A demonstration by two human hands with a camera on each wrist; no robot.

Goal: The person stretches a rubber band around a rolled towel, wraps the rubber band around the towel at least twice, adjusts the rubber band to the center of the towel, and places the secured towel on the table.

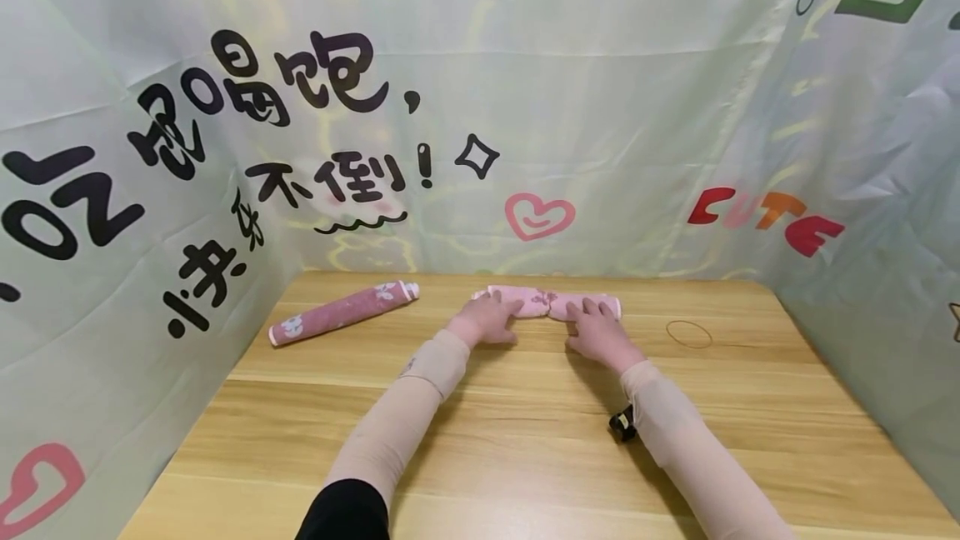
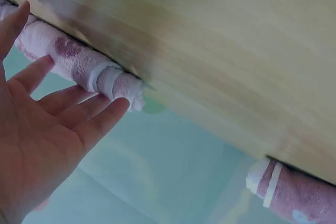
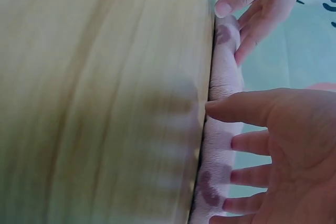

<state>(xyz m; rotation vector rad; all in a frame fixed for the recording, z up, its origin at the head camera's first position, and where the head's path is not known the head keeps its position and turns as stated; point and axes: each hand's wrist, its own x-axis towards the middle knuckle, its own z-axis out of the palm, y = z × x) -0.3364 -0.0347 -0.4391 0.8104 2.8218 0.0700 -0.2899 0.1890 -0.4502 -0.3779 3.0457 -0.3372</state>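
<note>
A light pink towel [image 1: 537,302] with darker pink patches lies rolled up along the far edge of the wooden table. My left hand [image 1: 487,320] touches its left part, the fingers spread and lightly bent; the left wrist view shows fingertips against the rolled towel [image 2: 79,59] near its layered end. On the right part rests my right hand [image 1: 602,335], its thumb on the near side and the fingers on the far side, as the right wrist view of the hand [image 3: 296,156] shows. The roll dips slightly between the hands.
A second rolled towel [image 1: 345,312], deeper pink with pale flowers, lies slantwise at the far left of the table. A thin rubber band [image 1: 689,334] lies to the right. Printed fabric [image 1: 637,132] hangs around the table's back and sides. A small black device [image 1: 622,423] sits by the right wrist.
</note>
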